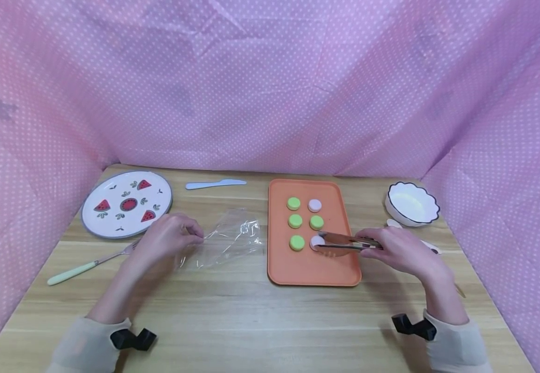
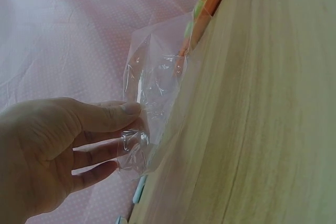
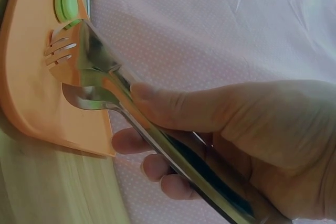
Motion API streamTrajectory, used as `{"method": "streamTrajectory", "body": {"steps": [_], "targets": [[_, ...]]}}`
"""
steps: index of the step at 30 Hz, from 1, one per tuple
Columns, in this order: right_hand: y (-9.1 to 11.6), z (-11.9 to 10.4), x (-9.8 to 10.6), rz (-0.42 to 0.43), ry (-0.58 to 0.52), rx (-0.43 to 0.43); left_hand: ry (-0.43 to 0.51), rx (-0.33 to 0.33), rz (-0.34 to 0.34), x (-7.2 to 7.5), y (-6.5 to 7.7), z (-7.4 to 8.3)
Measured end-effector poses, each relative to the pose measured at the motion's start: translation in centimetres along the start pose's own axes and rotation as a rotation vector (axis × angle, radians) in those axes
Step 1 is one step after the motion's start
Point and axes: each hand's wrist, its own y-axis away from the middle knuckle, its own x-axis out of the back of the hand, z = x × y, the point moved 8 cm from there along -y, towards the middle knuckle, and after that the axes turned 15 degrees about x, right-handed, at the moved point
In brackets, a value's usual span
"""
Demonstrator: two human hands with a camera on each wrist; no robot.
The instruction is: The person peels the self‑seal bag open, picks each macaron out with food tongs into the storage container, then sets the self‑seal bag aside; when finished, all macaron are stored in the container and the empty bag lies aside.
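Observation:
My left hand (image 1: 169,235) pinches the edge of a clear plastic bag (image 1: 232,238) between thumb and fingers; in the left wrist view the bag (image 2: 157,72) stands up from that grip. In my right hand (image 1: 402,254) are metal tongs (image 3: 149,135), one end fork-shaped, the other rounded. Their ends are spread around a pale pink macaron (image 1: 316,241) on the orange tray (image 1: 314,269); the right wrist view hides this macaron behind the tongs. Several green macarons (image 1: 295,221) and another pale pink macaron (image 1: 315,205) sit in two columns on the tray.
A watermelon-patterned plate (image 1: 111,187) stands at the left, with a green-handled fork (image 1: 76,273) before it. A light blue knife (image 1: 216,184) lies at the back. To the right are a white scalloped bowl (image 1: 411,204) and a white spoon (image 1: 393,223), partly behind my hand.

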Motion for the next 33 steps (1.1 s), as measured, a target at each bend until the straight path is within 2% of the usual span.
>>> {"method": "streamTrajectory", "body": {"steps": [11,18,26,30,33], "targets": [[0.3,0.0,0.5,0.031,-0.004,0.003,-0.009,0.005,-0.008,0.2,0.1,0.0],[0.7,0.7,1.7,0.107,-0.025,-0.011,-0.014,0.021,-0.016,0.3,-0.1,-0.1],[1.8,3.9,2.8,0.269,-0.029,-0.171,-0.010,0.019,0.011,0.9,-0.1,-0.2],[2.0,5.5,2.1,0.329,-0.070,-0.240,-0.024,0.022,0.021,1.3,0.1,-0.7],[2.3,6.5,1.3,0.337,-0.090,-0.288,-0.038,0.016,0.033,1.5,0.0,-0.9]]}}
